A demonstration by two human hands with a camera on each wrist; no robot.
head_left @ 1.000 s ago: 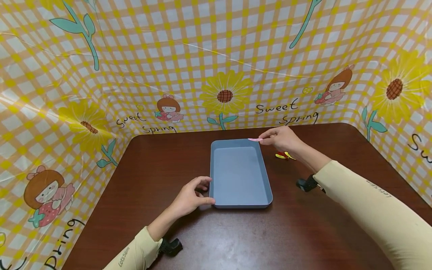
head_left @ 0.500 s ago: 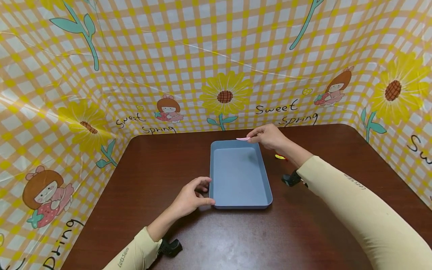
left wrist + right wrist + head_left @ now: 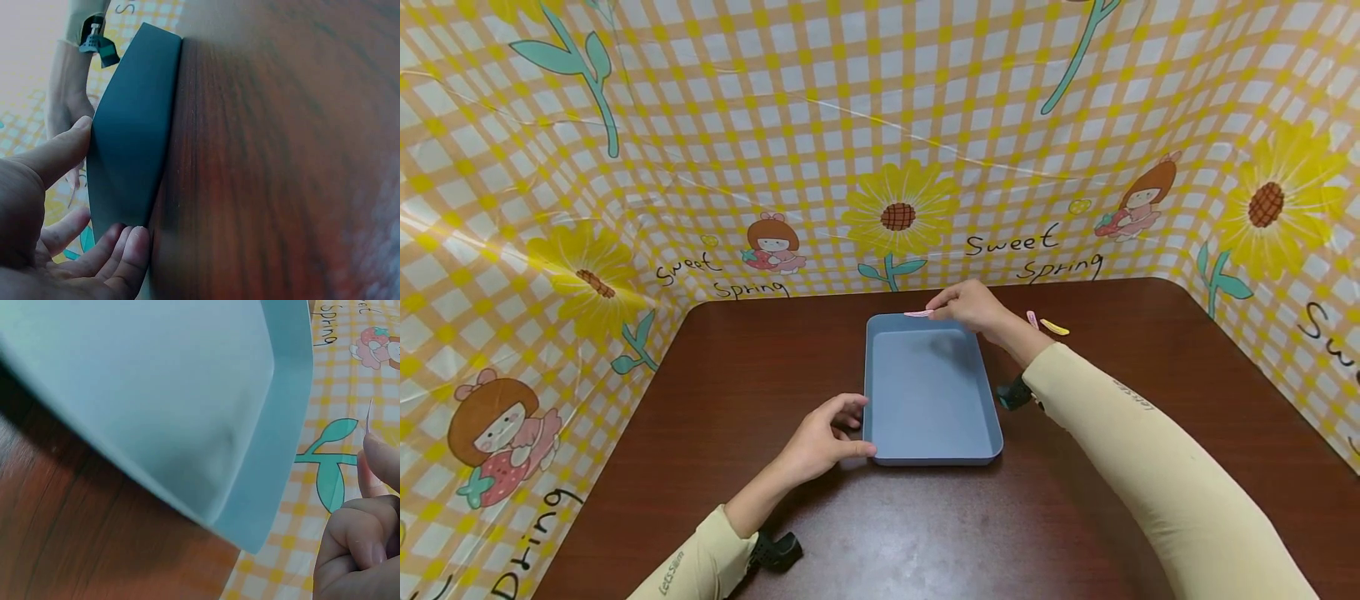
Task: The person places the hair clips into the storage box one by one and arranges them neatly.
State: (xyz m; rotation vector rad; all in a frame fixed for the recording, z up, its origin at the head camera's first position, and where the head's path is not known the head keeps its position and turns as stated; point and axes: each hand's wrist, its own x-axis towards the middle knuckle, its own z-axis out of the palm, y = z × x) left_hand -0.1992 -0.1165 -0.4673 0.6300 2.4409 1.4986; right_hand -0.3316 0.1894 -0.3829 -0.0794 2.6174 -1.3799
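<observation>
In the head view the right hand (image 3: 970, 306) pinches a pink strip (image 3: 917, 314) by the blue tray (image 3: 925, 392)'s far rim, a yellow piece (image 3: 1055, 327) farther right; left wrist: the loosely spread left hand (image 3: 44, 265) touches the tray's side; right wrist: the strip, edge-on.

tray (image 3: 928, 400): passage from above | left grip (image 3: 820, 437) blocks left side | right grip (image 3: 973, 307), far-right corner

Left hand (image 3: 820, 442), lower centre of the head view: thumb (image 3: 69, 144) spread from loosely bent fingers (image 3: 132, 250). Left forearm (image 3: 700, 552): slanting up from the bottom edge. Right hand (image 3: 973, 307), just right of centre: thumb and forefinger pinched, other fingers folded. Right arm (image 3: 1120, 425): reaching diagonally from lower right.
</observation>
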